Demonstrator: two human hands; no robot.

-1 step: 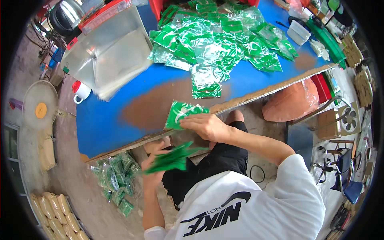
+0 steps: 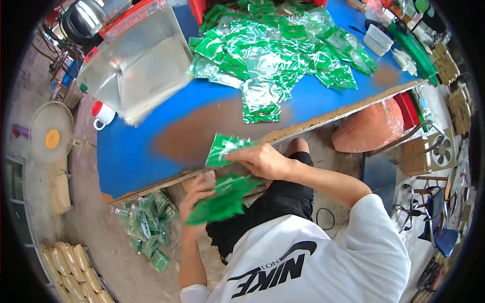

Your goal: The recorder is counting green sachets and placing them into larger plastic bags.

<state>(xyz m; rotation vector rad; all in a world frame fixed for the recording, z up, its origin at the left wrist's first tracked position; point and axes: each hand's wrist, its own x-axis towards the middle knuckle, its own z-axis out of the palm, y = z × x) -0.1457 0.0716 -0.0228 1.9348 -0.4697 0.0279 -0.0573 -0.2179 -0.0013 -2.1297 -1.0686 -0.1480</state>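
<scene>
My right hand is closed on one flat green-and-white plastic packet, held by its right side at the near edge of the blue table. Just below it, my left hand grips a stack of green packets fanned out over my lap. The stack is smeared by motion, so single packets in it cannot be told apart. A large heap of glossy green-and-clear packets covers the far middle of the table, its nearest packets lying a little beyond my right hand.
Clear plastic sheets or bags lie at the table's left, beside a white mug with a red lid. On the floor to the left is a pile of bagged green packets. A fan stands farther left; an orange-pink sack sits at right.
The packet in my right hand has moved slightly left and down. My left hand has turned the green stack so that more of its broad face shows.
</scene>
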